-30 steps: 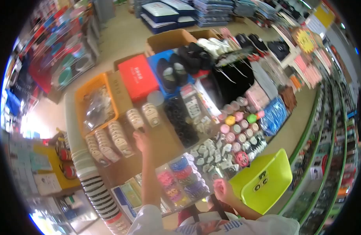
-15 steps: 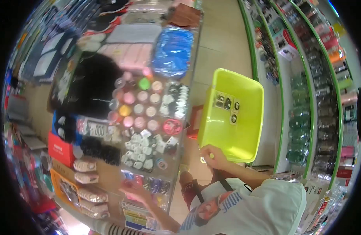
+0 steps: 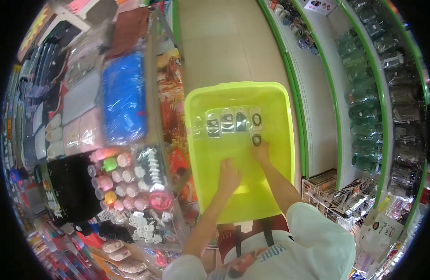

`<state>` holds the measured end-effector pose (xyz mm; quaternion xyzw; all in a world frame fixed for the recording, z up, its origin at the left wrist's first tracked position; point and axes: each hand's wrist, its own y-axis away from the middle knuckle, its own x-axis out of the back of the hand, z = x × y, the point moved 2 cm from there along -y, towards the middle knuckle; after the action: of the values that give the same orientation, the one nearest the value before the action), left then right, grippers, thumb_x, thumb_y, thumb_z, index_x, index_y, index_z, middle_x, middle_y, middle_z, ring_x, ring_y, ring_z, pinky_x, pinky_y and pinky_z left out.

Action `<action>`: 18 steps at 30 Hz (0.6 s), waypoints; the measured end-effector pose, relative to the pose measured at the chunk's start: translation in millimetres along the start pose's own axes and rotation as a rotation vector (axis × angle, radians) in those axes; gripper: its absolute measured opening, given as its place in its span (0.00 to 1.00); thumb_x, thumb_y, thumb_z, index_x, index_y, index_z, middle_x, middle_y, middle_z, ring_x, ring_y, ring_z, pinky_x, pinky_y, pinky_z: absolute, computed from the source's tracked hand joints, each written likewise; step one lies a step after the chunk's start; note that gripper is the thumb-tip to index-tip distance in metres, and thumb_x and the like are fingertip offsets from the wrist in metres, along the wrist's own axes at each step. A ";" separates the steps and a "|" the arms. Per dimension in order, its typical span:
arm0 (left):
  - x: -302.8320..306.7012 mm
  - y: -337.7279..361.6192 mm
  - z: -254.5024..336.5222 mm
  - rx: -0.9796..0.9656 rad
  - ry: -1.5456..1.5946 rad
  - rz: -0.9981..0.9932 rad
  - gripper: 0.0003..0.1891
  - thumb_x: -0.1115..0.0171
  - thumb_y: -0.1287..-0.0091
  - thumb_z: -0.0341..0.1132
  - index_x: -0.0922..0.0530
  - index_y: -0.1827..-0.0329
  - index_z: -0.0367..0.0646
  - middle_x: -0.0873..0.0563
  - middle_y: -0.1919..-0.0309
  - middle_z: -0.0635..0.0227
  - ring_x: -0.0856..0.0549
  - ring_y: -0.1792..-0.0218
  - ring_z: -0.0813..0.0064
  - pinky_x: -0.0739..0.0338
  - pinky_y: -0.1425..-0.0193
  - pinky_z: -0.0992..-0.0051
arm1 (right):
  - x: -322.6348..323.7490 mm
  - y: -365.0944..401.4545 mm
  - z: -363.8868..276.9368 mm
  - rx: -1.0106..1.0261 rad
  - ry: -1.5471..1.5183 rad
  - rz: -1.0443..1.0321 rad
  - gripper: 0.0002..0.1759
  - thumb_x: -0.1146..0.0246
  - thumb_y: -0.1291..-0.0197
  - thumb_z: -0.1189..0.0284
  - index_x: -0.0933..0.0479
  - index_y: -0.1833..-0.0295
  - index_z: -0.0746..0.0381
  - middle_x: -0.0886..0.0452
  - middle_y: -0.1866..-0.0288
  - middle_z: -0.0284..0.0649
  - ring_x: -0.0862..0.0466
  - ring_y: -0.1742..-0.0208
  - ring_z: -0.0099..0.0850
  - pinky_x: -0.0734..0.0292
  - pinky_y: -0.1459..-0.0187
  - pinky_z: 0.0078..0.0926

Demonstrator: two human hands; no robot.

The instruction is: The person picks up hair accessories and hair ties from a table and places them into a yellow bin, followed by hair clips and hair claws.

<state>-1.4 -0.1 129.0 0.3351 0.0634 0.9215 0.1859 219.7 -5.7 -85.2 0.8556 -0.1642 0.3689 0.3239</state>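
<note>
A yellow-green plastic basket (image 3: 195, 186) is in front of me. In its upper part lie several small flat packets in a row, among them a dark one (image 3: 212, 125) and a card with a black ring (image 3: 256, 120). Just below that card, the fingertips of my right hand (image 3: 260, 151) are pinched at the lower edge of another black-ring card (image 3: 256, 139). Inside the basket, to the left and lower, my left hand (image 3: 230, 175) has its fingers drawn together; blur hides whatever they may hold.
On the left, a display table holds a blue plastic-wrapped pack (image 3: 124, 100), small round jars (image 3: 117, 176), white items (image 3: 145, 227) and a black bag (image 3: 74, 186). Shelves with green bottles (image 3: 364, 116) stand at the right. Wire baskets (image 3: 331, 193) are at lower right.
My view has turned toward the basket. My left hand has moved from over the table into the basket. My right hand has left the basket's near rim and reached the ring card.
</note>
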 end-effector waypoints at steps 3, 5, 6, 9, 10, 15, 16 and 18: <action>-38.4 -85.2 -53.8 0.005 -0.388 0.143 0.28 0.36 0.41 0.31 0.35 0.40 0.29 0.29 0.47 0.40 0.27 0.44 0.42 0.29 0.38 0.54 | 15.5 10.5 -44.0 -0.039 0.110 0.132 0.39 0.32 0.44 0.65 0.40 0.33 0.71 0.37 0.35 0.63 0.32 0.38 0.59 0.29 0.39 0.50; -52.3 -132.5 -94.5 0.038 -0.513 0.176 0.31 0.35 0.40 0.33 0.37 0.36 0.27 0.29 0.46 0.42 0.27 0.44 0.42 0.29 0.38 0.55 | -1.6 5.1 -38.6 -0.055 0.149 0.205 0.39 0.32 0.43 0.65 0.40 0.32 0.69 0.36 0.36 0.61 0.33 0.37 0.58 0.31 0.38 0.51; -57.2 -145.8 -105.3 0.095 -0.538 0.182 0.33 0.35 0.39 0.34 0.38 0.35 0.26 0.29 0.46 0.42 0.27 0.44 0.43 0.30 0.38 0.54 | -5.4 4.1 -38.7 -0.066 0.167 0.219 0.38 0.32 0.43 0.65 0.40 0.32 0.69 0.36 0.36 0.60 0.33 0.37 0.57 0.31 0.39 0.51; -71.2 -165.7 -131.4 0.162 -0.632 0.253 0.36 0.36 0.38 0.36 0.40 0.31 0.26 0.27 0.49 0.43 0.26 0.48 0.45 0.29 0.42 0.54 | -4.2 2.1 -43.0 -0.068 0.219 0.269 0.36 0.32 0.41 0.67 0.39 0.32 0.68 0.35 0.36 0.58 0.33 0.37 0.55 0.31 0.39 0.50; -74.3 -166.5 -136.5 0.115 -0.675 0.311 0.35 0.37 0.37 0.37 0.39 0.30 0.27 0.26 0.51 0.44 0.24 0.51 0.47 0.27 0.46 0.55 | -5.6 1.8 -41.6 -0.049 0.232 0.288 0.36 0.33 0.41 0.67 0.39 0.32 0.69 0.35 0.36 0.57 0.33 0.37 0.55 0.32 0.39 0.49; -84.0 -162.2 -151.7 0.144 -0.748 0.312 0.37 0.38 0.36 0.41 0.39 0.29 0.29 0.24 0.54 0.45 0.23 0.54 0.50 0.26 0.51 0.55 | -5.4 3.0 -42.7 -0.025 0.265 0.316 0.34 0.32 0.42 0.69 0.37 0.34 0.69 0.33 0.39 0.55 0.32 0.39 0.53 0.32 0.39 0.48; -84.2 -158.2 -148.3 0.198 -0.732 0.276 0.37 0.37 0.36 0.41 0.40 0.28 0.29 0.24 0.54 0.45 0.23 0.54 0.49 0.26 0.51 0.54 | -6.1 0.6 -42.8 -0.043 0.269 0.315 0.33 0.32 0.42 0.69 0.37 0.35 0.69 0.32 0.40 0.54 0.31 0.39 0.53 0.31 0.40 0.48; -80.1 -146.8 -137.2 0.345 -0.586 0.172 0.39 0.37 0.35 0.41 0.43 0.27 0.29 0.26 0.51 0.41 0.24 0.51 0.45 0.27 0.47 0.52 | -1.6 0.7 -45.6 -0.083 0.261 0.298 0.32 0.32 0.43 0.69 0.36 0.36 0.69 0.32 0.41 0.53 0.30 0.40 0.52 0.30 0.40 0.47</action>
<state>11.3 105.6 -59.4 0.6158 0.1335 0.7743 0.0584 194.3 24.7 -62.5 0.7529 -0.2605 0.5132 0.3193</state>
